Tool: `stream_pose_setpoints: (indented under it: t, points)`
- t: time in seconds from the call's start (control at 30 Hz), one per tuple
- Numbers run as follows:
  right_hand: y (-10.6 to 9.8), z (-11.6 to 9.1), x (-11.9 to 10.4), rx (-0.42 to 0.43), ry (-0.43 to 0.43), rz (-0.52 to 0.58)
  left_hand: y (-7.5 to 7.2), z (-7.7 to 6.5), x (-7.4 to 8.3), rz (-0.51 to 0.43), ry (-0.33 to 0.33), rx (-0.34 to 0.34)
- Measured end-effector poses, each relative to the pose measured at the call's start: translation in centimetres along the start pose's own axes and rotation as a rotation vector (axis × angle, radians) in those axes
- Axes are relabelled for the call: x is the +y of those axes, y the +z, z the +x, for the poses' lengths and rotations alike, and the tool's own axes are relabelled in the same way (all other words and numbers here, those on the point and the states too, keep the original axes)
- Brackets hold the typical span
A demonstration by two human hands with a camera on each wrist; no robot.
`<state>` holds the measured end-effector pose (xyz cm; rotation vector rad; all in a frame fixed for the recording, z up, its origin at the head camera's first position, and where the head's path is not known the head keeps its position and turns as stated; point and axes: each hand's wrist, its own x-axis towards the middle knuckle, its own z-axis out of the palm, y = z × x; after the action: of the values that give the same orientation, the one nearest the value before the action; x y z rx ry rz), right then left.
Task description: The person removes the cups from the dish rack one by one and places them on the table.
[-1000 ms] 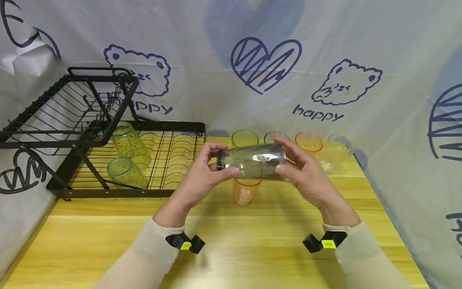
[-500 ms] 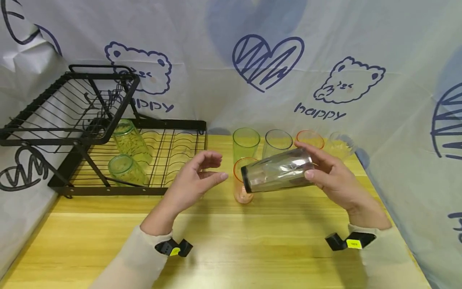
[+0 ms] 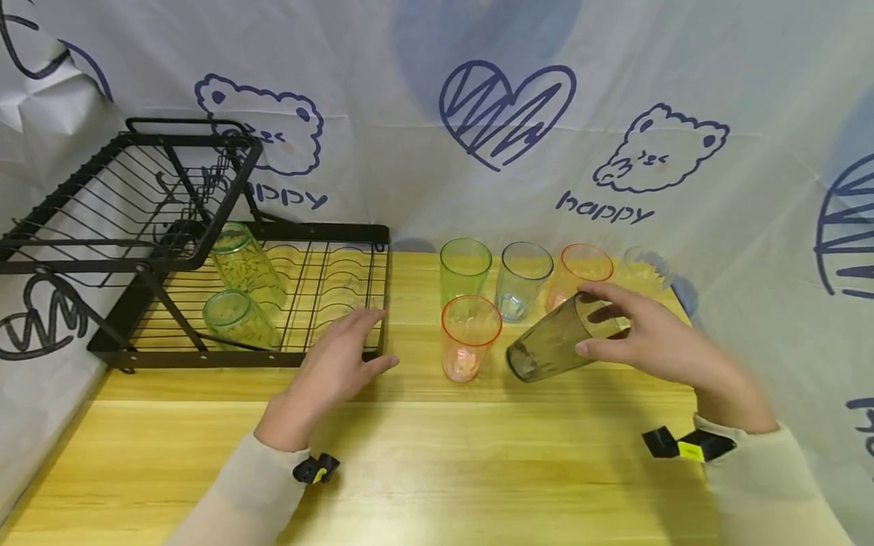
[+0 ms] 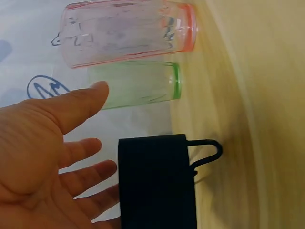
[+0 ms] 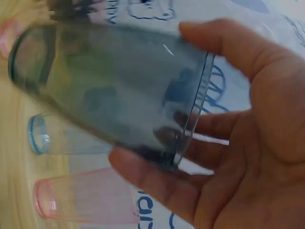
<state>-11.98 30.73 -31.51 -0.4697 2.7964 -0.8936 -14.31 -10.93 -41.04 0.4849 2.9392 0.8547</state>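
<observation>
Right of the middle of the head view, the grey glass [image 3: 554,345] lies tilted, its long axis running from the base at lower left to the rim at upper right, where the right hand [image 3: 649,334], the nearer one, pinches it between thumb and fingers. The left hand [image 3: 331,379], spread and holding nothing, is well apart to the left, beyond the red-rimmed glass [image 3: 464,356].

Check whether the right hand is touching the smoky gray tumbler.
Touching. The right wrist view shows the right hand gripping the smoky gray tumbler near its rim, with digits against opposite sides.
</observation>
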Motion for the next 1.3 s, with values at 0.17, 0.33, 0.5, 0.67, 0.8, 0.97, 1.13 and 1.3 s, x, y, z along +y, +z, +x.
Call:
stream_pose_setpoints:
  t: [0.17, 0.33, 0.5, 0.67, 0.8, 0.97, 1.13, 1.3]
  points:
    - [2.3, 1.0, -0.5, 0.035, 0.025, -0.159, 0.7, -0.1, -0.3, 0.016, 0.026, -0.007]
    - [4.3, 1.8, -0.9, 0.023, 0.026, -0.223, 1.2, -0.3, -0.6, 0.04, 0.053, 0.006]
    - [5.3, 2.3, -1.2, 0.01, 0.03, -0.24, 1.5, -0.4, -0.8, 0.068, 0.083, 0.029]
    - [5.8, 2.6, -1.5, 0.022, 0.047, -0.265, 1.9, -0.6, -0.9, 0.074, 0.093, 0.044]
    - [6.0, 2.9, -1.7, 0.03, 0.062, -0.27, 2.0, -0.6, -0.9, 0.077, 0.096, 0.062]
    - [6.1, 3.2, -1.8, 0.024, 0.082, -0.259, 2.2, -0.7, -0.9, 0.09, 0.087, 0.068]
    - [6.3, 3.5, -1.7, 0.026, 0.087, -0.256, 2.3, -0.7, -0.9, 0.095, 0.077, 0.072]
    - [6.3, 3.7, -1.5, 0.031, 0.094, -0.251, 2.4, -0.6, -1.0, 0.111, 0.088, 0.097]
